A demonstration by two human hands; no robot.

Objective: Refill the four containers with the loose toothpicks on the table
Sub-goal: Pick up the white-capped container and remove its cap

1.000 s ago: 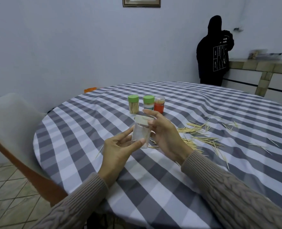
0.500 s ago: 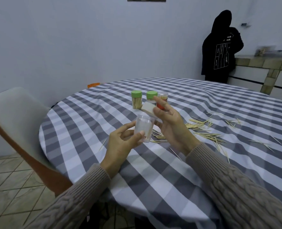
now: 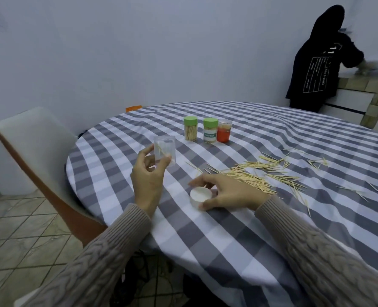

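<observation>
– Holding the clear container [image 3: 164,151] up off the table, is that the left hand [image 3: 147,176]?

– Yes. Its thumb and fingers pinch the lower part of the container, which is open at the top and has a toothpick or two inside.

– And the white lid [image 3: 200,196]?

– It lies on the checked tablecloth [image 3: 205,251], mouth down as far as I can tell. The right hand [image 3: 230,192] curls around it, thumb on the near side and fingers on the far side, gripping its rim.

– Where are the loose toothpicks [image 3: 254,173]?

– Scattered on the cloth just beyond and to the right of the right hand, with more strays further right.

– The other containers?

– Three stand in a row farther back: a green-capped jar [image 3: 190,131] full of toothpicks, a second green-capped jar [image 3: 210,134] with a label, and a red container [image 3: 224,134] touching it.

– Anything else?

– A chair [image 3: 33,138] stands left of the table, and a person in a dark hooded top [image 3: 316,63] stands at a counter [image 3: 369,85] in the far right corner.
</observation>
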